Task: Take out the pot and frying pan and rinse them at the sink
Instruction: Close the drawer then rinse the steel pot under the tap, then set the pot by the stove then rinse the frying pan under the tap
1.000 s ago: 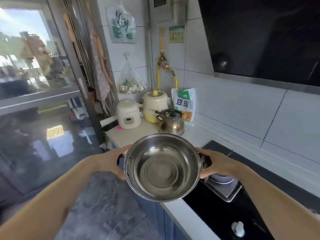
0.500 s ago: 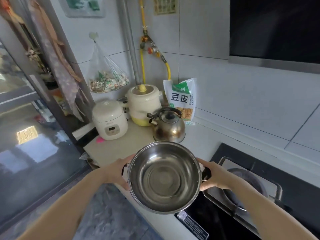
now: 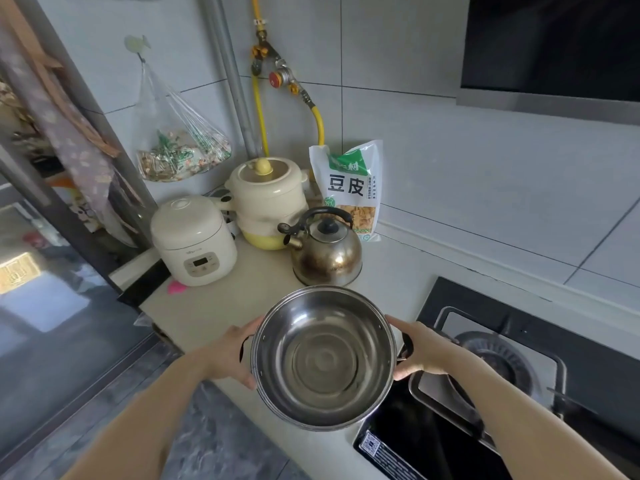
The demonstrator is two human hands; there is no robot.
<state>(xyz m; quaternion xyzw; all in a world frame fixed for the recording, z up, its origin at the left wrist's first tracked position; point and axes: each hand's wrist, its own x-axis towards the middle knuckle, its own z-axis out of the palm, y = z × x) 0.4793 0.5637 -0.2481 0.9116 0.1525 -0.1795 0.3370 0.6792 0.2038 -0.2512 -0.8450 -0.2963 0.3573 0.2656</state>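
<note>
A pale stone countertop (image 3: 221, 306) runs along the tiled wall, with a black glass gas hob (image 3: 512, 393) set into it on the right. Over its front edge sits a round, empty stainless-steel pot (image 3: 323, 356), mouth tipped toward the camera. The left hand (image 3: 231, 355) and right hand (image 3: 424, 351) each curl around a dark side handle. Behind stands a tarnished steel kettle (image 3: 327, 252).

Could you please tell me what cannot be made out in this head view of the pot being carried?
- Sink and frying pan: outside the frame.
- Pot handles: mostly covered by the left hand and right hand.
- Pot underside: faces away.
- Stove: cut off by the right and bottom edges.
- Hanging bag contents: too small to name.
</note>
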